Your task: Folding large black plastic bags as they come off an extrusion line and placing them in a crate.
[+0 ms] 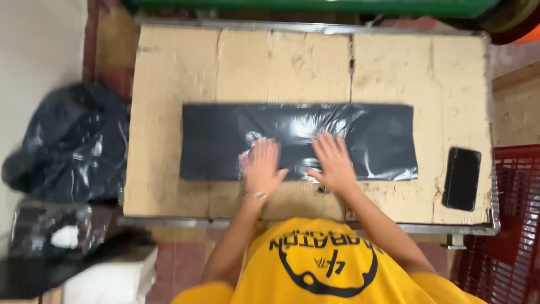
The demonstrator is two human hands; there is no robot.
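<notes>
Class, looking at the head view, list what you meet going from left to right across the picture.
Bulging black plastic bag → left hand → right hand → flat black rectangular phone → red plastic crate.

Packing workshop: cardboard-covered metal table (pixel 169 56), red plastic crate (pixel 514 225), stuffed black bags (pixel 73 141) on floor.

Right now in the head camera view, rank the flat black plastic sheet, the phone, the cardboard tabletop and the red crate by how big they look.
1. cardboard tabletop
2. flat black plastic sheet
3. phone
The red crate is cut off by the frame edge, so its rank is unsure.
</notes>
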